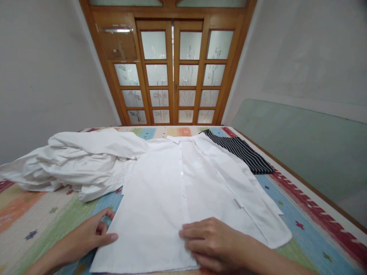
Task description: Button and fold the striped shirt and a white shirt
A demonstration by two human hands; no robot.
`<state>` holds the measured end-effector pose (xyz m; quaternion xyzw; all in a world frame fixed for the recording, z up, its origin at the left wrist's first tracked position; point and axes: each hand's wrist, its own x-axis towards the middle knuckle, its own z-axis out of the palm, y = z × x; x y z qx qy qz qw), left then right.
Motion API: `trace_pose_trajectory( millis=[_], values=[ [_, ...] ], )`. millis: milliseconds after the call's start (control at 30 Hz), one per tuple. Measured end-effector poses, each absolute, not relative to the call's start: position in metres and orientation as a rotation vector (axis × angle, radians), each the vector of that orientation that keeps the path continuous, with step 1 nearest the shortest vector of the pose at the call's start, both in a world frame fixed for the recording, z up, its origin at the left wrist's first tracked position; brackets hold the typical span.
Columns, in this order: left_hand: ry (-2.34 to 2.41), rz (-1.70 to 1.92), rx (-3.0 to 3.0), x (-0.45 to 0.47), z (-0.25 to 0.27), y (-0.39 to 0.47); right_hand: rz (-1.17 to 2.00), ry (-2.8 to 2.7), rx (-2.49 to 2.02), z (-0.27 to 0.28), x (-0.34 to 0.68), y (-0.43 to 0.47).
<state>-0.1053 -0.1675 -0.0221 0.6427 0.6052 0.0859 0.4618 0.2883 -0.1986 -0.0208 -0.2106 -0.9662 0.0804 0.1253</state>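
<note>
A white button-up shirt (160, 198) lies spread front-up, its collar at the far end and its hem close to me. My left hand (93, 233) is at the shirt's left edge; the thumb rests on the cloth, the index finger is apart from it, and the other fingers are curled. On the lower front, by the button strip, my right hand (212, 242) lies with its fingers stretched over the fabric. The shirt's right sleeve side is folded inward over the body. Fingertips of the right hand are partly hidden.
A crumpled heap of white cloth (83, 156) lies to the left, touching the shirt. Black-and-white striped fabric (239, 149) sits at the far right, partly under the shirt. Beneath is a colourful patterned bed cover (306, 233). A pale green panel (301, 141) borders the right side.
</note>
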Motion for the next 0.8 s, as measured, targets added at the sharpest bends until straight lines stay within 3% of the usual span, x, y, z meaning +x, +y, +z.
trace_pose_trajectory(
  millis=[267,400,600,800],
  values=[
    [1.892,0.353,2.020,-0.092,-0.005,-0.154,-0.162,-2.377,-1.400,-0.006,0.376,-0.174],
    [1.624,0.535,2.362,-0.057,0.003,-0.134,-0.234,-2.268,-1.673,-0.017,0.422,-0.176],
    [1.000,0.284,2.693,0.031,-0.002,-0.078,-0.206,-2.248,-1.854,-0.039,0.429,-0.191],
    [1.191,0.283,2.756,0.107,-0.039,-0.014,-0.392,-2.115,-1.994,-0.045,0.433,-0.195]
  ],
)
